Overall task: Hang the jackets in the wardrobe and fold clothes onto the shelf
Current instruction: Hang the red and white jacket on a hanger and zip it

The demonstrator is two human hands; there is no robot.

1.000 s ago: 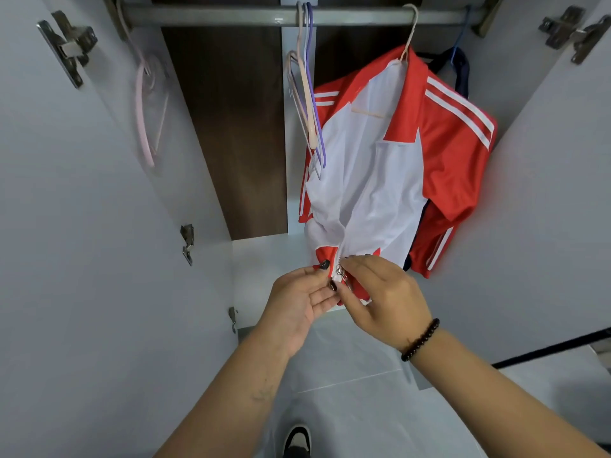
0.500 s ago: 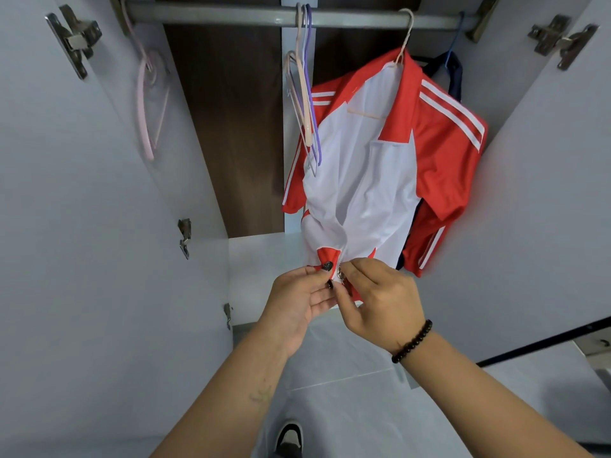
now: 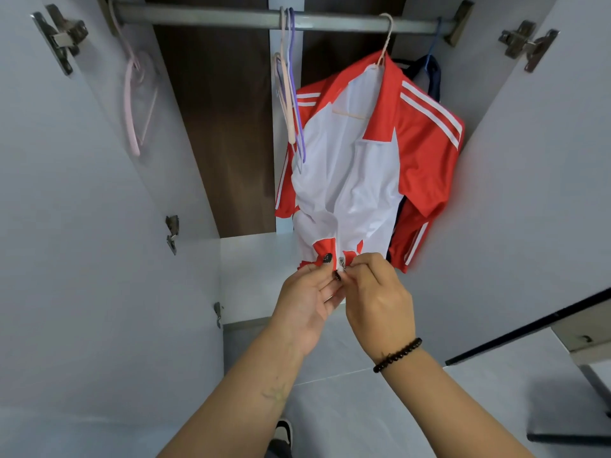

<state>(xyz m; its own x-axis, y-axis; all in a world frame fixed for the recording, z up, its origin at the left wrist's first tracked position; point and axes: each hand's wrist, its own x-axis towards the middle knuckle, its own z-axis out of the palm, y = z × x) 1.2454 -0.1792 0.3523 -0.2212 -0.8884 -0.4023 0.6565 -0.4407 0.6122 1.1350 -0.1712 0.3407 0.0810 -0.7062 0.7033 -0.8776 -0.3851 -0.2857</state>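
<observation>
Presently, your left hand [image 3: 309, 297] and right hand [image 3: 380, 297] meet at the bottom hem of the red and white jacket [image 3: 363, 166], and your fingers [image 3: 325, 259] are pinched narrow on the fabric to either side of the metal zip slider [image 3: 341, 262]. The slider sits between the two sets of fingertips, touching them. Whether the zip halves are engaged there cannot be told.

Above your fingers the jacket hangs on a pale hanger [image 3: 385, 38] hooked over the wardrobe rail [image 3: 211, 18]; its front gapes open at the collar. Behind it, up and to the right of your fingers, a dark garment [image 3: 429, 74] hangs on a blue hook. Up and to the left of your fingers, empty pink and purple hangers [image 3: 291, 94] hang on the rail, and one pink hanger [image 3: 132, 104] hangs further left by the side wall. The pale wardrobe shelf [image 3: 254, 276] lies just left of and below your fingers. A beaded bracelet [image 3: 396, 354] circles your right wrist.
</observation>
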